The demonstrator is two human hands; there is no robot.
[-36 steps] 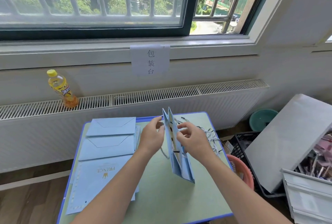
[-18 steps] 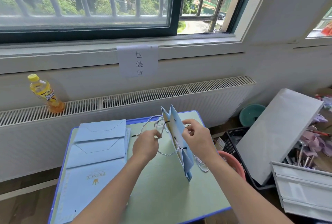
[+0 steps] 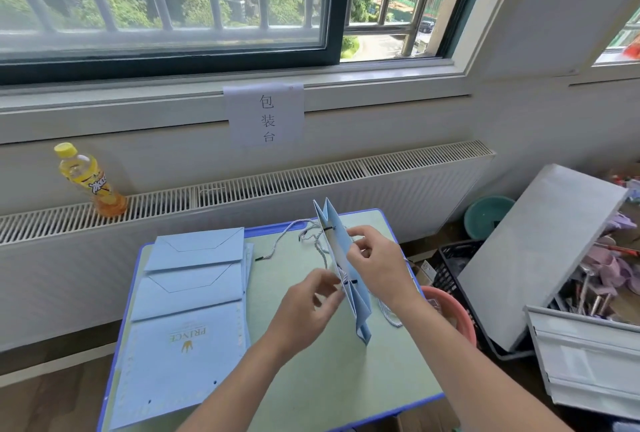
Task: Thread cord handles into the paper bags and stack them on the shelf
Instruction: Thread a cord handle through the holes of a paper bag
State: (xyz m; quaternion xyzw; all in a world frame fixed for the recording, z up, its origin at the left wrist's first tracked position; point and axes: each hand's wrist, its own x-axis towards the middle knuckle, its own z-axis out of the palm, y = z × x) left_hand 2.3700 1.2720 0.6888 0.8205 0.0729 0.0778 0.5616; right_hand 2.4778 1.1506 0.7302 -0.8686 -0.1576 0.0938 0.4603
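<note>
Held bag: a light blue folded paper bag point(image 3: 343, 258) stands on edge near the middle of the green tabletop with blue rim point(image 3: 311, 379), its open mouth pointing to the far side and its pleated base resting on the surface.
Right hand: the right hand point(image 3: 375, 263) is on the bag's right face near the top; its grip is closed, thumb and fingers pinching the paper edge.
Left hand: the left hand point(image 3: 311, 300) is just left of the bag at its lower hole; its grip is nearly closed, fingertips pinched at the twisted white cord handle point(image 3: 304, 235) where it meets the paper, though motion blur hides the exact contact.
Cord: it loops over the tabletop on the far left side of the bag, one black-tipped end lying loose beside the flat stack.
Second cord: another white cord piece point(image 3: 389, 315) hangs on the bag's right side under the right wrist.
Flat stack: a pile of flattened light blue paper bags point(image 3: 187, 310) lies on the left half of the tabletop, the nearest one printed with a gold crown and lettering.
Far side: a yellow-capped plastic drink bottle point(image 3: 90, 180) stands on the white radiator grille point(image 3: 311, 178), under a white paper sign with black characters point(image 3: 265, 114).
Right of tabletop: a pink plastic basin point(image 3: 453, 310), a black plastic crate point(image 3: 453, 258) and a tilted grey board point(image 3: 540, 251) sit on the floor.
</note>
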